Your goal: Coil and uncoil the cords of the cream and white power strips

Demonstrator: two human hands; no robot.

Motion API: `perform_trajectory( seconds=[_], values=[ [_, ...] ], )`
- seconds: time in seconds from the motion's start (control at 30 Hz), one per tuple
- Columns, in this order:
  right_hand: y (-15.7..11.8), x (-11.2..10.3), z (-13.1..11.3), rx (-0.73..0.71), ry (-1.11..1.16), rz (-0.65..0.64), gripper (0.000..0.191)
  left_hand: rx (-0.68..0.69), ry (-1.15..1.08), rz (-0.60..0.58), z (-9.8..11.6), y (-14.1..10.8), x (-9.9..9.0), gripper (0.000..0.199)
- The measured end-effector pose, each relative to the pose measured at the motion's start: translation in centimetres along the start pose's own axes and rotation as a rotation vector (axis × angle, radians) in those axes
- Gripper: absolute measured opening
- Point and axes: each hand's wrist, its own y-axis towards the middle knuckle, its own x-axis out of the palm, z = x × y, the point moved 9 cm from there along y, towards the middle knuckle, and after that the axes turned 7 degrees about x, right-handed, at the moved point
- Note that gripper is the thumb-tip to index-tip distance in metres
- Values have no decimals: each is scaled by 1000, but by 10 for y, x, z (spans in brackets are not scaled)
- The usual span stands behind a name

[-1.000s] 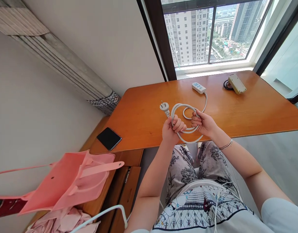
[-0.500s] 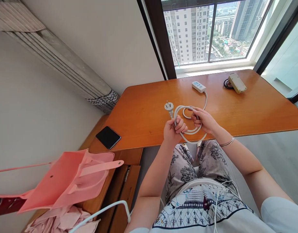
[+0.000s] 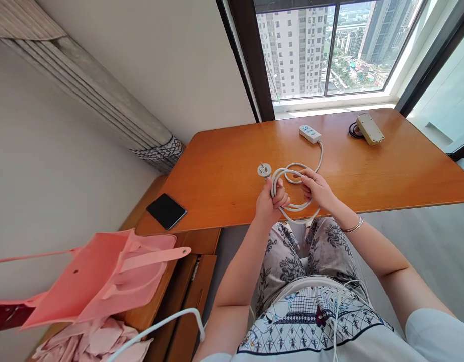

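A white power cord hangs in loose coils between my two hands, just over the table's near edge. My left hand is closed around the coils, with the cord's plug sticking up above the thumb, pins showing. On the other side, my right hand pinches the coils between thumb and fingers. From there one loop lies on the tabletop and runs to a white power strip farther back.
On the wooden table lie a black phone at the left and a beige box with a black cord at the back right. A pink bag and pink cloth are at the lower left. A window stands behind.
The plug has tipped a little and dropped slightly above my left hand. My right hand has shifted slightly on the coils. Both hands keep their hold.
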Motion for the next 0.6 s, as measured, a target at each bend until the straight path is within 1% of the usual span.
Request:
perform_trajectory(
  seconds=[0.1, 0.2, 0.37, 0.5, 0.6],
  values=[
    [0, 0, 1, 10, 35, -2, 39, 1, 6, 9, 1, 1, 1, 53],
    [0, 2, 0, 12, 81, -4, 37, -2, 14, 19, 5, 2, 1, 51],
    [-3, 5, -4, 10, 128, -4, 38, -37, 17, 30, 9, 2, 1, 58],
    [-5, 1, -4, 43, 227, 45, 40, -62, -2, 30, 7, 2, 1, 64],
    [-4, -3, -2, 73, 332, 80, 39, -70, -14, 31, 3, 2, 2, 63]
  ],
)
